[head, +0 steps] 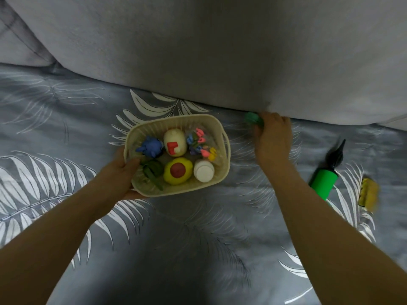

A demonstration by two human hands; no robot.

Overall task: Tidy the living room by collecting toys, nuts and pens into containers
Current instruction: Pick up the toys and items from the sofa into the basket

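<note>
The left hand (120, 170) grips the near-left corner of a cream plastic basket (220, 126), thumb hooked over the rim and fingers curled under the base. The right hand (273, 137) is curled round a small green toy (253, 118), with its fingers over the piece right at the foot of the grey cushion (198, 51); the hand is motion-blurred, so the exact finger hold cannot be made out.

The basket sits on a grey leaf-print cover (198, 238), just left of the right hand. Inside it, along the far side, lie a blue animal figure (150, 147), a cream egg-shaped toy (175, 142) with a red angular mark on it, and a clear packet of small pink, blue and yellow pieces (201, 144). Along the near side are a dark green figure (152, 171), a yellow round toy (177, 173) with a dark red disc in its middle, and a white bottle with a white cap (203, 171) standing upright in the near-right corner. The things are packed touching one another.

The red mark on the egg is a shape rather than legible writing; no label text can be read on the bottle or the packet.

To the right of the right forearm, a green pump with a black nozzle (324, 179) lies on the cover, and just beyond it a blurred yellow object (369, 194).
</note>
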